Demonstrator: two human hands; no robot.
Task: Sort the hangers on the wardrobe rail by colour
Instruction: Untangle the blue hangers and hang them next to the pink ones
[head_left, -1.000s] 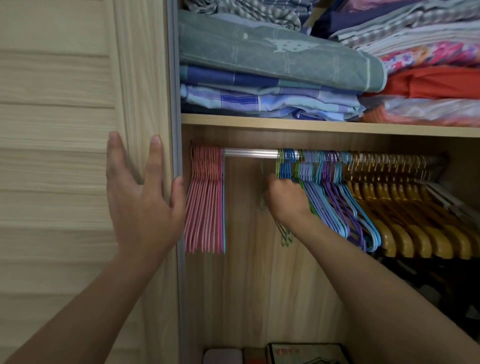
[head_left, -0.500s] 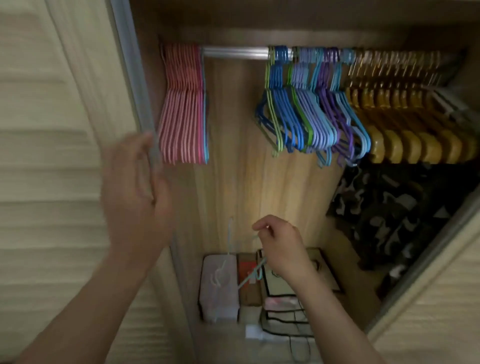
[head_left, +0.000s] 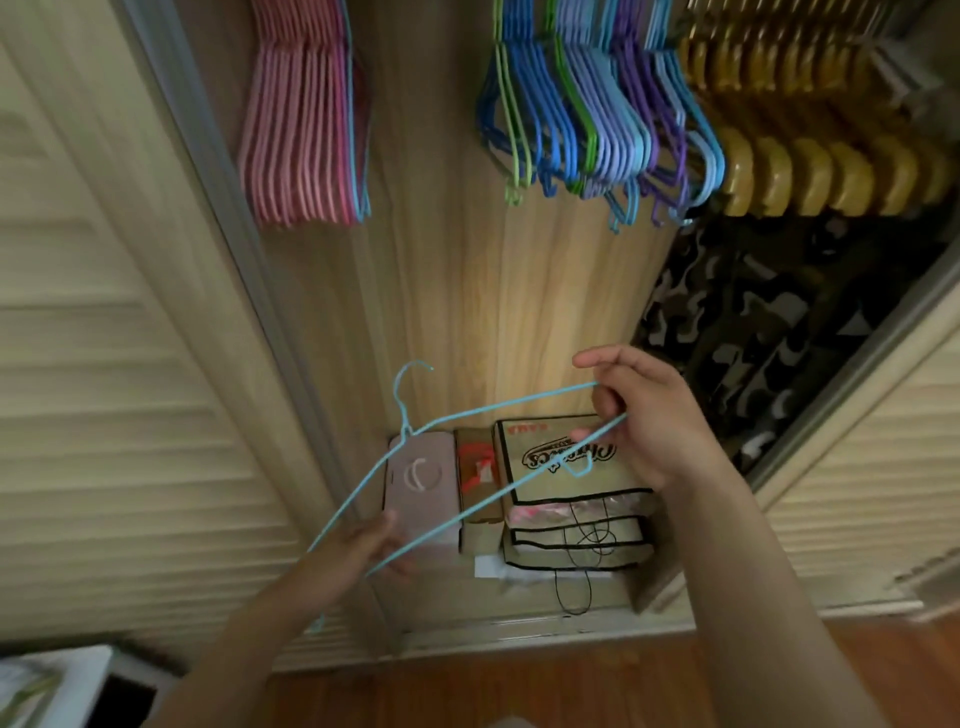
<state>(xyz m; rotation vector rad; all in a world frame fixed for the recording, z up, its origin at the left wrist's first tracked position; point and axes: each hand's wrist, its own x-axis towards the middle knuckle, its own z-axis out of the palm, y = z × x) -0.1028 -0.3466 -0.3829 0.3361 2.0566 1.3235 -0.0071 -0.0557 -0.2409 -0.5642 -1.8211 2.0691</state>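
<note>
left hand (head_left: 371, 545): showing bare, no glove, no ring visible; motion blur is softening its outline
right hand (head_left: 649, 415): showing bare, no ring or glove
left forearm (head_left: 249, 639): showing bare, no sleeve reaching it
right forearm (head_left: 753, 587): showing bare, no watch or band at the wrist

The top edge is cutting off the hooks of the pink hangers (head_left: 304, 130), the blue, green and purple hangers (head_left: 597, 104) and the yellow hangers (head_left: 810, 166), so the rail is lying out of view. Motion blur is smearing the left hand (head_left: 363, 551), leaving its hold on the light blue hanger (head_left: 467, 467) unclear. The right hand (head_left: 660, 415) is covering that hanger's right end. Lettering on the printed bag (head_left: 569, 460) is staying too blurred to read.
</note>
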